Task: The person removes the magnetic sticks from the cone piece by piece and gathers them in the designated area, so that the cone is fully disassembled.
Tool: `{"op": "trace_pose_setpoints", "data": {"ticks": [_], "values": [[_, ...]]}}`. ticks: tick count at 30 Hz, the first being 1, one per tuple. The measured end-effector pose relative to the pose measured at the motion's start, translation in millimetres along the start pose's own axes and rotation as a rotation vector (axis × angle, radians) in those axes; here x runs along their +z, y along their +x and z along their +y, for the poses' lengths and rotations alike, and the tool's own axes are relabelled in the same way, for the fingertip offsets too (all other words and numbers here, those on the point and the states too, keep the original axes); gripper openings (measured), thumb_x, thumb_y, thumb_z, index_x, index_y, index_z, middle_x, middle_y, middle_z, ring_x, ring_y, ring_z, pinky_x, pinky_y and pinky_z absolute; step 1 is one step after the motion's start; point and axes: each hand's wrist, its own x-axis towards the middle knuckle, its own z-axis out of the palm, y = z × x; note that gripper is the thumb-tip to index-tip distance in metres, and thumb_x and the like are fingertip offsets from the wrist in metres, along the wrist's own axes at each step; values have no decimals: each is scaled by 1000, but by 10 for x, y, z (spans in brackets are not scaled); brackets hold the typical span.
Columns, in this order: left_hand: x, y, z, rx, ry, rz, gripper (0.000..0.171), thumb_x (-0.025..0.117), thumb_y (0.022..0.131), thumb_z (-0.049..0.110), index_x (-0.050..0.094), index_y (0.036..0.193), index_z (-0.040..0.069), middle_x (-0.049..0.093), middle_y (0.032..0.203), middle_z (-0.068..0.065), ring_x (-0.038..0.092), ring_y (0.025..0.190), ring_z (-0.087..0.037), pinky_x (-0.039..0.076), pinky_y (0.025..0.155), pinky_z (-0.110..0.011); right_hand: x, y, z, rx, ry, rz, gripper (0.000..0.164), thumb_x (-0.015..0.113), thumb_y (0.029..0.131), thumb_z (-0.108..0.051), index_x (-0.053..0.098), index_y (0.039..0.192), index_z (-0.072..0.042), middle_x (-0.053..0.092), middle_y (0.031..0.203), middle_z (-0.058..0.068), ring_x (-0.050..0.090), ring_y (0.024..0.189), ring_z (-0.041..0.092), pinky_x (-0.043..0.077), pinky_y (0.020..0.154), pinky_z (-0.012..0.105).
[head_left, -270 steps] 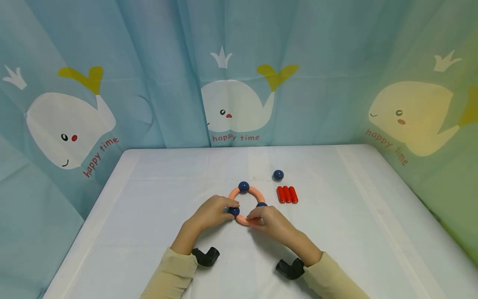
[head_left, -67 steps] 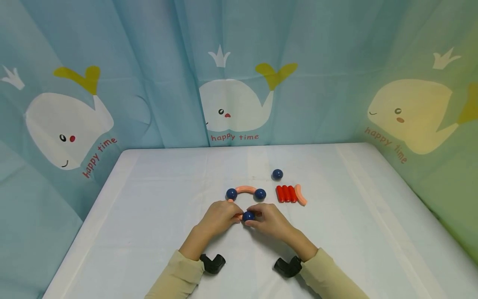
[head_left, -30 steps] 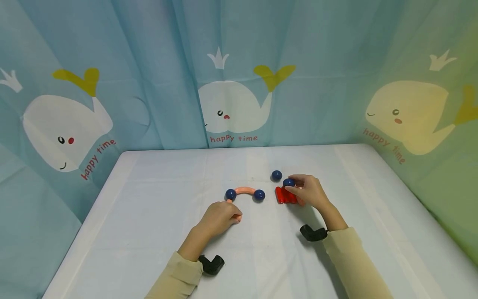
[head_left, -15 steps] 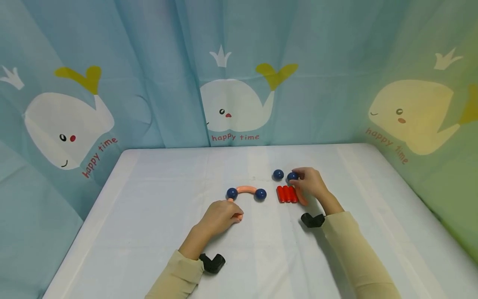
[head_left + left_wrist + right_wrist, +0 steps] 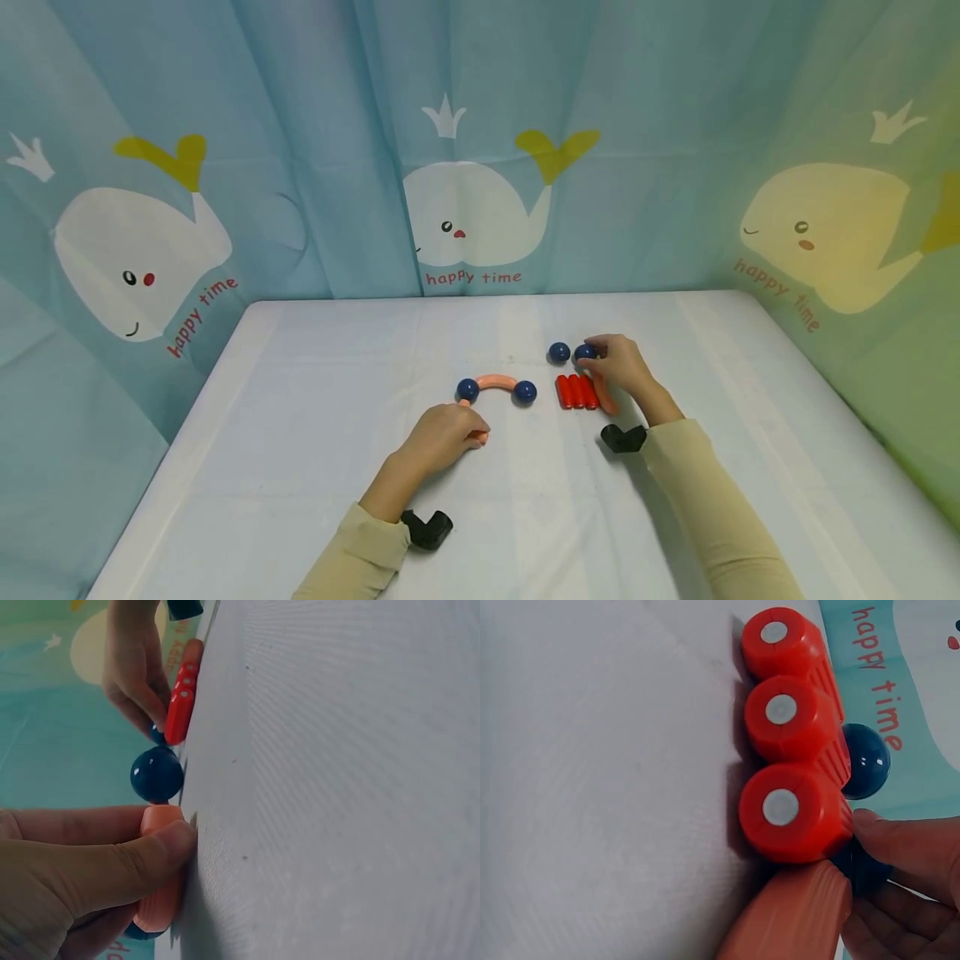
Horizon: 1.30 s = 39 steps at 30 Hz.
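My left hand (image 5: 438, 437) pinches an orange curved magnetic rod (image 5: 159, 906) between thumb and fingers, close over the table. Its far end meets a blue ball (image 5: 467, 390), from which a second orange curved rod (image 5: 495, 382) arches to another blue ball (image 5: 525, 392). At the back right, my right hand (image 5: 626, 367) holds a blue ball (image 5: 582, 354) between thumb and fingers; the fingers partly hide it. Just left of that is a loose blue ball (image 5: 558, 353). Red straight rods (image 5: 577, 392) lie side by side in front of them, with an orange curved rod (image 5: 603, 395) along their right side.
A white-covered table (image 5: 337, 350) carries everything. Behind and around it hangs a blue curtain (image 5: 337, 208) with whale prints. Black wrist-worn pieces sit at the left wrist (image 5: 427, 530) and the right wrist (image 5: 624, 438).
The earlier ring has come apart: one orange curved rod now lies beside the red rods. My right hand has carried a blue ball from my left hand to beside the loose one.
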Motion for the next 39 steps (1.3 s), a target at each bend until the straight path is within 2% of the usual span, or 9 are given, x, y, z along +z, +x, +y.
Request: {"op": "trace_pose_setpoints", "data": {"ticks": [8, 13, 17, 23, 26, 31, 37, 39], "values": [[-13, -9, -3, 21, -22, 24, 24, 65, 86, 12, 57, 64, 14, 47, 63, 8, 35, 59, -6, 28, 55, -19, -1, 14, -26, 5, 1, -4, 49, 67, 85, -15, 52, 125, 8, 56, 114, 25, 51, 98, 36, 45, 87, 47], [-8, -12, -8, 20, -34, 16, 23, 63, 88, 10, 58, 65, 14, 47, 64, 7, 35, 59, -6, 28, 55, -20, -22, -6, -20, 17, -9, -5, 54, 68, 84, -21, 49, 127, 7, 53, 120, 26, 48, 107, 39, 43, 89, 50], [-5, -14, -3, 21, -36, 16, 24, 62, 88, 10, 58, 64, 13, 48, 64, 7, 34, 59, -6, 26, 55, -20, -45, -83, -18, -2, -3, 50, 54, 67, 84, -20, 49, 127, 8, 51, 123, 27, 47, 111, 42, 43, 89, 51], [-41, -17, 55, 16, -1, 22, 27, 63, 87, 10, 56, 62, 13, 45, 61, 8, 31, 57, -6, 24, 53, -19, 18, -296, -102, -113, 63, 244, 43, 67, 84, -12, 55, 120, 8, 57, 115, 26, 52, 106, 41, 43, 89, 50], [-49, -8, 98, 28, 35, 39, 34, 61, 87, 5, 46, 58, 15, 36, 59, 9, 28, 55, -5, 19, 52, -19, 109, -425, -202, -187, 109, 299, 39, 70, 81, -9, 59, 115, 8, 60, 110, 24, 55, 102, 38, 44, 88, 49], [-28, 18, 154, 25, 116, 70, 43, 56, 85, -3, 27, 60, 18, 22, 58, 8, 21, 54, -5, 12, 51, -20, 281, -572, -363, -309, 153, 289, 36, 75, 75, -4, 63, 108, 8, 64, 103, 21, 60, 96, 33, 47, 85, 46], [24, 44, 195, 0, 143, 90, 46, 66, 84, 19, 27, 59, 19, 23, 58, 8, 23, 53, -5, 15, 47, -19, 474, -669, -524, -427, 136, 246, 32, 77, 72, -4, 67, 101, 6, 67, 96, 15, 63, 85, 28, 52, 74, 40], [36, 49, 205, -11, 128, 89, 45, 67, 83, 18, 30, 59, 19, 24, 58, 9, 25, 53, -5, 16, 47, -20, 530, -695, -574, -465, 137, 212, 31, 77, 72, -4, 67, 99, 6, 67, 95, 14, 63, 84, 27, 52, 73, 38]]}}
